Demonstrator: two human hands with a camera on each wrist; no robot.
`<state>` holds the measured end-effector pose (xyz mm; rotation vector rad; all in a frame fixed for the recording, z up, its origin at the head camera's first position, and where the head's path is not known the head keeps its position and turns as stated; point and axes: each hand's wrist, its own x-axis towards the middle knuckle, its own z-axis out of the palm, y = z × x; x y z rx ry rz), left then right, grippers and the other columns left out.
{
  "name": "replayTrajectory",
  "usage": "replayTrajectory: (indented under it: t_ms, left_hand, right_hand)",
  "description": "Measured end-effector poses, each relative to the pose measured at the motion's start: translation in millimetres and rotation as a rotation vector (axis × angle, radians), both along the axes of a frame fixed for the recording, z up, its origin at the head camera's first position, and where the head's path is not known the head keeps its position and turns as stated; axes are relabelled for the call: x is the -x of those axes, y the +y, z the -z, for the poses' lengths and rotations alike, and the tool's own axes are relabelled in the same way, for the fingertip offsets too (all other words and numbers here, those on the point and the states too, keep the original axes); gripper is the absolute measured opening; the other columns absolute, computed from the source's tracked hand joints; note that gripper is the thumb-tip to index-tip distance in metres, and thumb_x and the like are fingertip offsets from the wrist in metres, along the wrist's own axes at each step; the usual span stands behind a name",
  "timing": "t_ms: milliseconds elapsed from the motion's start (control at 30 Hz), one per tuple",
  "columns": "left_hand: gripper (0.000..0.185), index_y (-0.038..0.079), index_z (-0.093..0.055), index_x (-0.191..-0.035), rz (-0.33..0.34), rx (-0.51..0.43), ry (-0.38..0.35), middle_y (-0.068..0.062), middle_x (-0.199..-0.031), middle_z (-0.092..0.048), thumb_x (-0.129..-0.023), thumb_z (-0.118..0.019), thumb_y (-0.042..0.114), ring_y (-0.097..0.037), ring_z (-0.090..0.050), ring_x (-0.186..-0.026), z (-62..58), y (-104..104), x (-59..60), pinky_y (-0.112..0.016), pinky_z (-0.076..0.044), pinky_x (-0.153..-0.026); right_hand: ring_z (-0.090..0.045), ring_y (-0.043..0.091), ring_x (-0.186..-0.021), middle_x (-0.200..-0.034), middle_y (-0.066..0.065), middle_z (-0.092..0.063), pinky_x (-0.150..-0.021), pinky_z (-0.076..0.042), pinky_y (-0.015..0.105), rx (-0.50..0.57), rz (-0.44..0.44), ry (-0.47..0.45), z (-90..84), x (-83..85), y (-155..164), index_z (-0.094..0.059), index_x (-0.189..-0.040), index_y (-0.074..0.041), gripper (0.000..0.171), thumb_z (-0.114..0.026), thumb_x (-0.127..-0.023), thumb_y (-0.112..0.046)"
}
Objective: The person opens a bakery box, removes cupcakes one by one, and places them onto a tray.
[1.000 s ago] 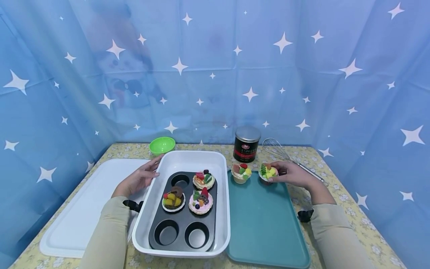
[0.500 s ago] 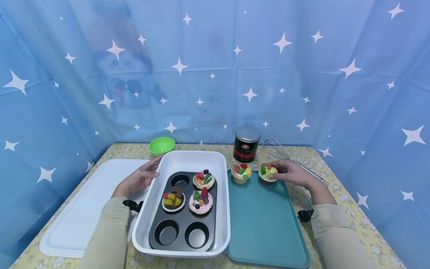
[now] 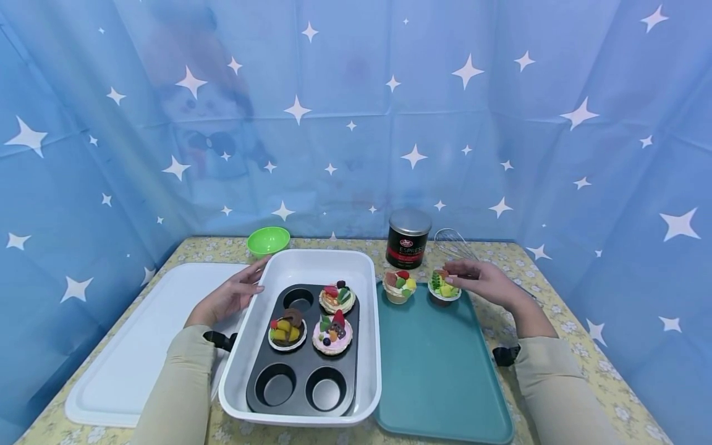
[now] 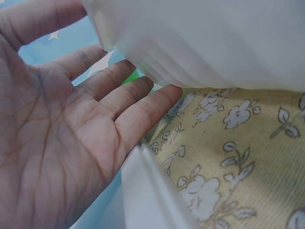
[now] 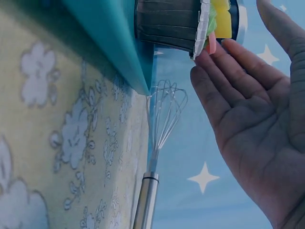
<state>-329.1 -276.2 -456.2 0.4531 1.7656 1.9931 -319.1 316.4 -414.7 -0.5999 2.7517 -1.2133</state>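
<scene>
Right hand (image 3: 483,282) open beside cupcake (image 3: 444,287) — fingertips perhaps touching.

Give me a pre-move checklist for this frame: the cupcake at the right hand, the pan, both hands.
1. Right hand free of the cupcake: ok; fingers straight, tips at its topping, no grip.
2. Cupcake upright on the teal tray: ok; it stands at the far edge beside a second cupcake.
3. Free cups in the muffin pan: ok; three of six hold cupcakes, three are empty.
4. Left hand steadying the white dish: ok; open fingers rest against its left rim.
5. Whisk out of the way: cannot tell; it lies just behind the right hand.
</scene>
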Motion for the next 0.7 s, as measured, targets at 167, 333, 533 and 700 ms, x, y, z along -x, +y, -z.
replayTrajectory:
  t_ms: [167,333,533,700]
  left_hand:
    - [0.086,0.024,-0.008,-0.164,0.017,-0.022,0.004,-0.012,-0.168,-0.011,-0.096,-0.057,0.004,-0.017,-0.051,-0.134,0.2,-0.4,-0.1,-0.036,-0.05,-0.103]
    - [0.083,0.024,-0.009,-0.164,0.023,-0.01,0.016,-0.014,-0.167,-0.013,-0.097,-0.055,0.004,-0.018,-0.052,-0.133,1.9,-0.1,0.2,-0.036,-0.05,-0.102]
    - [0.082,0.026,-0.012,-0.164,0.011,-0.005,0.007,-0.013,-0.167,-0.016,-0.097,-0.054,0.003,-0.017,-0.054,-0.13,1.7,1.3,-0.6,-0.037,-0.051,-0.102]
    - [0.082,0.026,-0.012,-0.164,0.002,0.007,0.011,-0.013,-0.167,-0.017,-0.097,-0.054,0.003,-0.017,-0.054,-0.13,-0.3,0.4,-0.6,-0.037,-0.051,-0.101]
  right_hand:
    - [-0.057,0.037,-0.125,-0.139,0.017,-0.058,-0.098,-0.051,0.051,0.034,0.0,0.035,-1.9,-1.2,-1.6,-0.054,-0.144,-0.009,0.054,-0.063,-0.1,-0.039]
    - [-0.058,0.037,-0.123,-0.138,0.018,-0.059,-0.093,-0.055,0.04,0.118,-0.029,0.106,-9.5,-5.1,-8.4,-0.055,-0.144,-0.009,0.047,-0.062,-0.102,-0.029]
    - [-0.054,0.035,-0.13,-0.14,0.012,-0.058,-0.093,-0.055,0.048,0.187,-0.109,0.112,-31.2,-14.8,-30.0,-0.054,-0.145,-0.016,0.047,-0.066,-0.099,-0.024]
    - [-0.053,0.033,-0.132,-0.141,0.011,-0.058,-0.102,-0.048,0.054,0.171,-0.219,0.129,-43.0,-15.9,-55.0,-0.054,-0.144,-0.013,0.047,-0.066,-0.099,-0.016]
